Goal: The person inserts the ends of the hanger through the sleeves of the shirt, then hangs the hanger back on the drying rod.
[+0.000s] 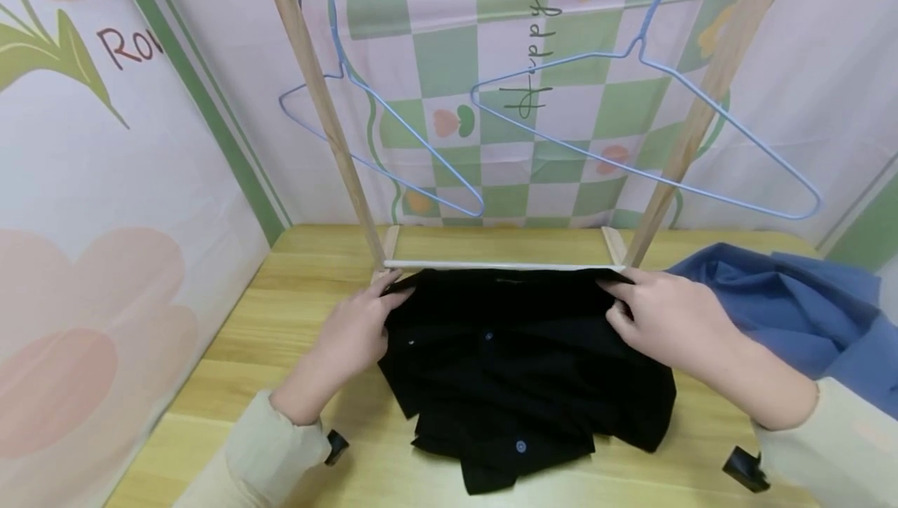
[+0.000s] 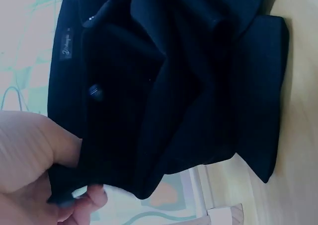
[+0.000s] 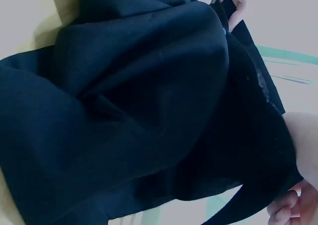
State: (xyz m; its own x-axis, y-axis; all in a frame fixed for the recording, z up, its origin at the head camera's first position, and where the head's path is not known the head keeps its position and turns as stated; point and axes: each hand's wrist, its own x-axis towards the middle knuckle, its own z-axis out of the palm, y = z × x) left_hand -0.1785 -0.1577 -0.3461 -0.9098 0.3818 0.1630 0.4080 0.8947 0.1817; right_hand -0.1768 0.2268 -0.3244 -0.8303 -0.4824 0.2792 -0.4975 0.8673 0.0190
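Your left hand (image 1: 356,319) and right hand (image 1: 669,317), fingers closed, pinched the upper corners of a black, blue-buttoned cloth garment (image 1: 519,368) over the yellow wood-grain tabletop (image 1: 295,298). You seemed to be spreading its edge; next probably called for even tension.

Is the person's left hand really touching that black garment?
Touching: the left wrist view shows the left hand pinching the edge of the black garment in its fingers.

"Happy" (image 1: 532,60) on checkered backdrop (image 1: 445,64), "Ro…" (image 1: 122,48) on curtain (image 1: 84,173)
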